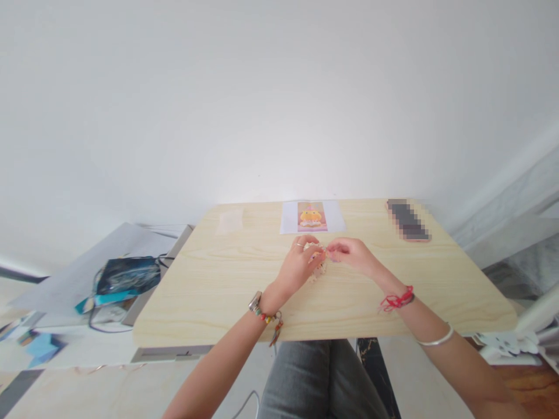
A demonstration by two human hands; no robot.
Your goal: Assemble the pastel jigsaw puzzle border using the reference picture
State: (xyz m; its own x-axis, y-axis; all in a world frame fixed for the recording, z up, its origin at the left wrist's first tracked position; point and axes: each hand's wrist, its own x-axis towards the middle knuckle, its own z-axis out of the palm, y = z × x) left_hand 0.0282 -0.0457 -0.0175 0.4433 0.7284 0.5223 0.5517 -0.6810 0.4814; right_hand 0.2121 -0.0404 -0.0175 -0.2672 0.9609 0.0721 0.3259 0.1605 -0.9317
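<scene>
My left hand and my right hand meet over the middle of a light wooden table. Between the fingertips sits a small pale, multicoloured piece, too small to make out clearly. Both hands pinch it, the left from the left side and the right from the right. The left wrist carries a beaded bracelet, the right a red cord and a silver bangle further up the arm.
A white sheet with a yellow and pink picture lies at the table's far edge. A small clear bag lies at the far left, a phone at the far right. Left of the table, a lower surface holds a dark bag and cables.
</scene>
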